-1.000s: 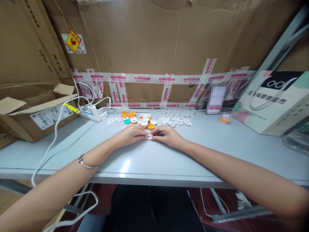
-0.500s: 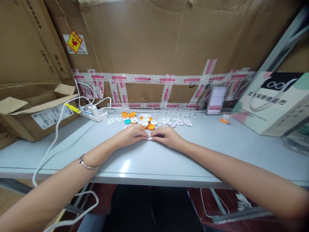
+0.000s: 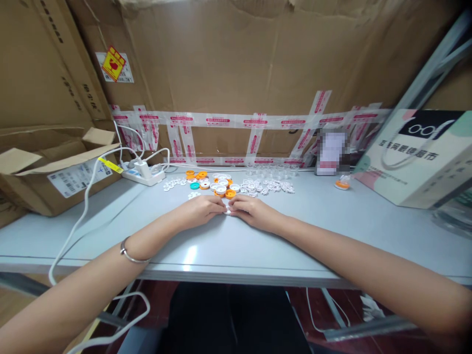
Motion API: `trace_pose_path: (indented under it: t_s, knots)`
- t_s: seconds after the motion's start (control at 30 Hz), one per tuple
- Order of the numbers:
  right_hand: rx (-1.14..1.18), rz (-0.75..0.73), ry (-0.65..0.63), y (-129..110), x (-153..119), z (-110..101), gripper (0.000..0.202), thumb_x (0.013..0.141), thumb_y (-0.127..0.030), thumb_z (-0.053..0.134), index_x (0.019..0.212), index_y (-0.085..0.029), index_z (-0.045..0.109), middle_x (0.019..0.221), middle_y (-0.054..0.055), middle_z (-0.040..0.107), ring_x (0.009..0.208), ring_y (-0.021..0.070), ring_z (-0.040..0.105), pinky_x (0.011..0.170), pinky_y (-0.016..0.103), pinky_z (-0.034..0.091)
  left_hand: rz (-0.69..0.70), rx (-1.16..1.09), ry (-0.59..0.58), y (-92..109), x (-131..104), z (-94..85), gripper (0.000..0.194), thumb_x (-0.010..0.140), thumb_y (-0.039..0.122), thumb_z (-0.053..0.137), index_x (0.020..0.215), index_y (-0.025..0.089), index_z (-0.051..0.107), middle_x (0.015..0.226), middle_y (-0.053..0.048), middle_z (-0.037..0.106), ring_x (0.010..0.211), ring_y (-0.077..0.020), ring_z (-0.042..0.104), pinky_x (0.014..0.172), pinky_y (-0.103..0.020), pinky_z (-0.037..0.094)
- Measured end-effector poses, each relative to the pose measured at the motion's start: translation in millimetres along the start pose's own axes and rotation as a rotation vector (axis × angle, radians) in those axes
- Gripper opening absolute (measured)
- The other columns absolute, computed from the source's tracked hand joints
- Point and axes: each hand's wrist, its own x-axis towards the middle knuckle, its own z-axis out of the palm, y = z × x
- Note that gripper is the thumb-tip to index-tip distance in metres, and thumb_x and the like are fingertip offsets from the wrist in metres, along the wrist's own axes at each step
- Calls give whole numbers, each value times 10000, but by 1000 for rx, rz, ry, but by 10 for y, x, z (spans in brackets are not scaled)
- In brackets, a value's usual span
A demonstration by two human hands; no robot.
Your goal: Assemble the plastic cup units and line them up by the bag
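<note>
My left hand [image 3: 202,210] and my right hand [image 3: 254,210] meet near the middle of the grey table [image 3: 236,246]. Between their fingertips is a small white part [image 3: 228,210], pinched from both sides and low over the tabletop. Its details are partly covered by my fingers. Just beyond my hands lie orange round pieces [image 3: 230,193], white round pieces [image 3: 220,189] and a teal disc [image 3: 194,186]. Small white parts [image 3: 282,186] are heaped to the right, others [image 3: 173,184] to the left. Clear cups [image 3: 273,170] stand behind.
An open cardboard box [image 3: 55,172] and a white power strip [image 3: 143,175] with cables are at the left. At the right are a phone [image 3: 332,153], an orange-based clear item [image 3: 342,183] and a printed box [image 3: 409,157]. Large cardboard [image 3: 221,64] backs the table.
My left hand has dropped slightly, and small white pieces beyond it now show more. My right-hand fingers have shifted a little around the white part.
</note>
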Motion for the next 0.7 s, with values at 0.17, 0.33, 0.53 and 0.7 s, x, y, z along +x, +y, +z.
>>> trace_pose_path:
  t_s: [0.17, 0.33, 0.53, 0.7]
  knots:
    - [19, 15, 14, 14, 0, -3, 150, 867, -235, 481, 816, -173, 607, 939, 94, 613, 866, 177, 577, 784, 320, 479, -5, -5, -1, 24, 20, 16, 282, 872, 120, 412, 962, 168, 676, 971, -87, 667, 869, -169, 627, 788, -252, 469]
    - [80, 60, 37, 35, -2, -24, 106, 832, -239, 542, 839, -169, 622, 924, 81, 646, 889, 179, 591, 818, 315, 460, -21, -56, 106, -80, 1, -112, 271, 874, 133, 420, 956, 188, 673, 991, -67, 666, 905, -154, 614, 810, -244, 454]
    - [124, 220, 67, 5, 17, -46, 168, 747, -279, 639, 874, -171, 620, 900, 59, 660, 836, 182, 608, 776, 316, 466, -339, 76, 205, -399, -176, -420, 223, 838, 216, 468, 842, 159, 684, 844, -69, 670, 766, -174, 603, 699, -261, 445]
    - [190, 247, 59, 5, 6, -33, 258, 736, -294, 645, 959, -173, 596, 952, 54, 648, 856, 167, 605, 785, 308, 479, -420, 47, 4, -454, -223, -397, 197, 801, 264, 511, 828, 181, 688, 829, -42, 678, 713, -161, 590, 646, -238, 430]
